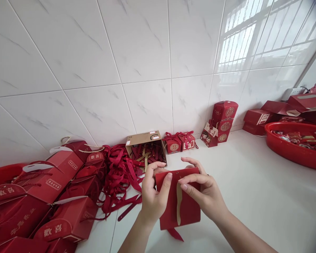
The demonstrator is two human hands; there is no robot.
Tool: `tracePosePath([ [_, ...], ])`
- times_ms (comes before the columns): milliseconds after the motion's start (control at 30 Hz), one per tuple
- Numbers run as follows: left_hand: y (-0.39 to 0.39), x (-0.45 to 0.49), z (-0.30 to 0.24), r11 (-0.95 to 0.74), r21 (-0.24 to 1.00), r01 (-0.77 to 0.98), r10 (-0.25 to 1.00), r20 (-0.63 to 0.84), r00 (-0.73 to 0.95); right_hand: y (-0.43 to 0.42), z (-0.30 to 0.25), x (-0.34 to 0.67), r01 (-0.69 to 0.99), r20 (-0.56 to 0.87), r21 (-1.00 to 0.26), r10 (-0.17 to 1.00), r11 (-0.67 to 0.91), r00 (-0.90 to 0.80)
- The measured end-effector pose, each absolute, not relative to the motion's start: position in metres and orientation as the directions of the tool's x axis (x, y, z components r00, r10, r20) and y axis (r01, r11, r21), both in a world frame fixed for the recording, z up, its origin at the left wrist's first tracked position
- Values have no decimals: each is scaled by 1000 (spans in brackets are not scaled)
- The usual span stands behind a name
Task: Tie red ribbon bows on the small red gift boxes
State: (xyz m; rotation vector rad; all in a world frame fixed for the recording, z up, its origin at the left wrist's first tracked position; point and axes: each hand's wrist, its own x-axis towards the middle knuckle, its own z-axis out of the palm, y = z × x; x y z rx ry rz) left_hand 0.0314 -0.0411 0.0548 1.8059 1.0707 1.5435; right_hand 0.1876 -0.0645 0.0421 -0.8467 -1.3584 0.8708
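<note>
Two hands (156, 196) (209, 195) hold red cardboard (191, 209) and gold strip (178, 207).

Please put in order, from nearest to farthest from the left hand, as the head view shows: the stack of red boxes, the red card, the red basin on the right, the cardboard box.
From the left hand:
1. Red card: held by it.
2. Cardboard box: just beyond it.
3. Stack of red boxes: farther back, to the right.
4. Red basin: far right.

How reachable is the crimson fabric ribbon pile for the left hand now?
Likely yes: the left hand is near the crimson fabric ribbon pile, nothing apparent between, but its grip on the red rectangular cardboard piece may need releasing.
</note>
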Motion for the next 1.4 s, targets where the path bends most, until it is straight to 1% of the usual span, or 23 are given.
tracePosePath([
  [133,-42,30,56,-600,742,300,789,611,68,-63,41,187,-40,444,-895,896,444,17],
  [367,-45,28,57,-716,618,324,685,712,156,-65,40,186,-77,391,-917,920,391,22],
  [500,-46,29,57,-757,551,351,632,754,178,-68,43,187,-89,361,-929,933,360,8],
  [667,-46,30,56,-786,490,376,583,790,190,-69,46,189,-60,373,-926,928,373,9],
  [733,-45,30,55,-806,471,358,560,802,206,-67,45,191,-40,385,-922,923,384,-5],
  [800,-43,29,54,-830,456,322,536,812,232,-65,44,193,-26,429,-903,903,429,1],
  [900,-41,29,51,-862,439,253,498,825,265,-62,42,193,-49,513,-855,856,516,65],
  [967,-39,29,50,-883,424,201,466,844,267,-60,42,192,-95,510,-851,855,517,93],
  [1033,-38,29,50,-895,414,167,445,858,256,-59,43,190,-137,462,-874,884,467,68],
  [1133,-38,30,49,-877,443,183,479,832,280,-58,46,190,-197,390,-900,920,388,31],
  [1233,-36,32,47,-802,514,304,593,749,296,-58,48,192,-215,381,-896,921,389,80],
  [1333,-34,33,47,-702,558,443,693,678,244,-58,51,195,-152,400,-895,905,419,145],
  [1400,-33,30,50,-670,557,491,714,663,223,-58,52,196,-81,436,-887,883,454,174],
])
